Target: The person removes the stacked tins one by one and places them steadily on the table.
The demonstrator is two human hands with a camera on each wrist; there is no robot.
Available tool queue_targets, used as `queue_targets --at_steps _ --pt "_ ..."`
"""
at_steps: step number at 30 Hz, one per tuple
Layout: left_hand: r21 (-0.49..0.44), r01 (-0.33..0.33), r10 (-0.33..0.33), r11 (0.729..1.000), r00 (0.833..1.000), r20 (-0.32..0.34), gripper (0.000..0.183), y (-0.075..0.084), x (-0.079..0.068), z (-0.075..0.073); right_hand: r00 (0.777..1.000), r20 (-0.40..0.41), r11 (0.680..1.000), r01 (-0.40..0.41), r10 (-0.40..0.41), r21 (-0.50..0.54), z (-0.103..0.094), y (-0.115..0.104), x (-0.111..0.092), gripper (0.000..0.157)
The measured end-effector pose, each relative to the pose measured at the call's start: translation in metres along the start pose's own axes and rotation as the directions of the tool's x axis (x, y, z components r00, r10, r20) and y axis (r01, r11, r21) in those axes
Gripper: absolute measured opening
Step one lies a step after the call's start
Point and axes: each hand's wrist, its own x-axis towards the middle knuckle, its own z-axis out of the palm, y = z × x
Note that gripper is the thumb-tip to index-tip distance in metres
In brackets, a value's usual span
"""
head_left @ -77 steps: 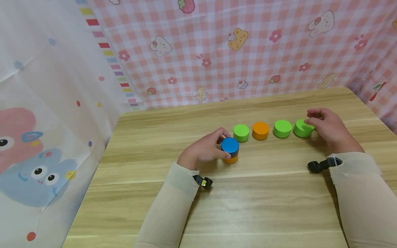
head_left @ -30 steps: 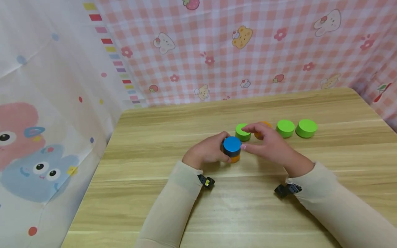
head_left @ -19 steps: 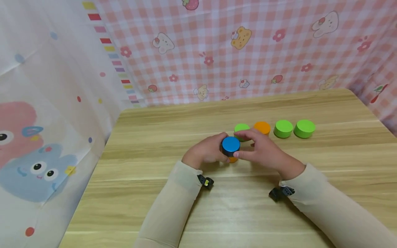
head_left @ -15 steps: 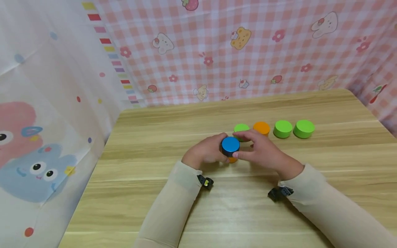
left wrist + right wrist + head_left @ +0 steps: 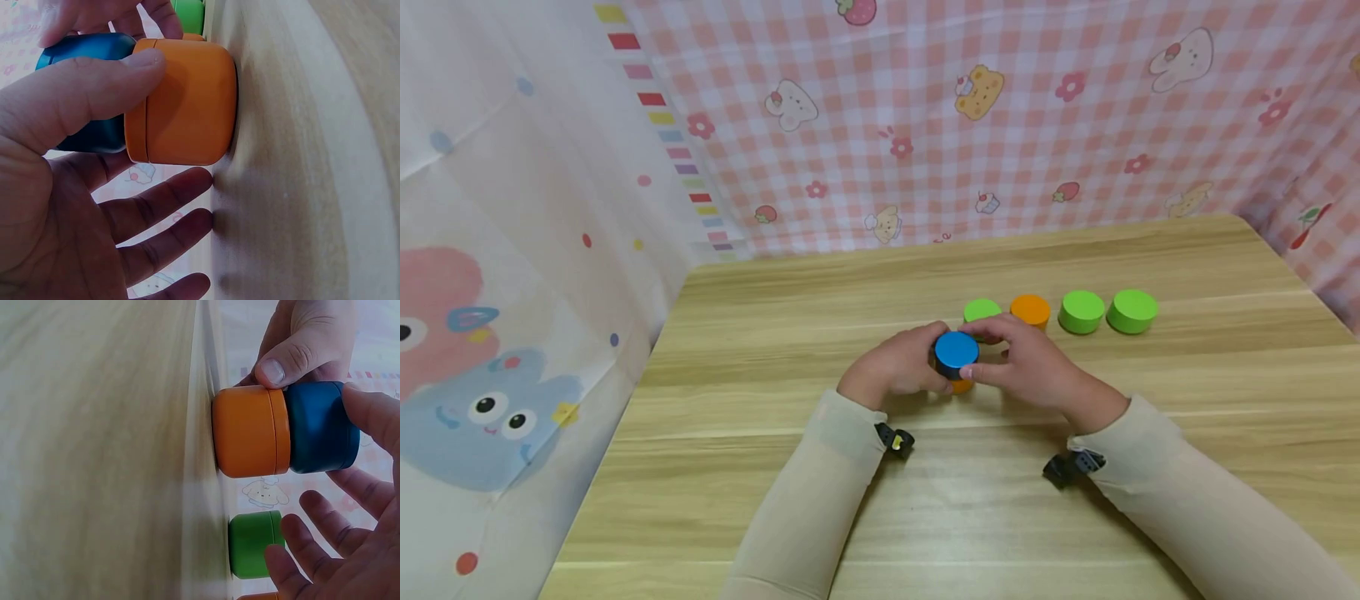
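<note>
A blue lidded jar (image 5: 957, 350) stands on top of an orange lidded jar (image 5: 250, 432), which rests upright on the table. My left hand (image 5: 895, 364) grips the orange jar from the left, its thumb lying across the lid seam in the left wrist view; the other fingers are spread behind. From the right, my right hand (image 5: 1033, 362) pinches the blue jar between thumb and forefinger, the remaining fingers fanned out. In the right wrist view the blue jar (image 5: 319, 428) touches the orange lid.
Behind the stack runs a row: a green jar (image 5: 982, 311) partly hidden by my right fingers, another orange jar (image 5: 1030, 309), then two green jars, one in the middle (image 5: 1082, 312) and one at the right end (image 5: 1132, 311). A checked curtain (image 5: 865, 150) hangs behind the wooden table (image 5: 970, 500).
My right hand has left the rightmost green jar, moved left to the stack and taken hold of the blue jar. My left hand stays at the stack, its thumb slightly lower.
</note>
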Motion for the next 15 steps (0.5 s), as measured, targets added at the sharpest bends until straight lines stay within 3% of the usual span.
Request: queue_targets --at_steps 7,15 --pt "-0.002 0.004 -0.004 1.0 1.0 0.005 0.055 0.0 -0.001 -0.001 1.0 -0.022 1.0 -0.019 0.019 0.004 -0.003 -0.002 0.001 0.052" --pt "0.004 0.038 -0.038 0.999 0.999 0.01 0.052 0.0 0.0 0.0 0.994 -0.081 0.997 -0.064 0.066 0.033 -0.022 0.0 0.0 0.051"
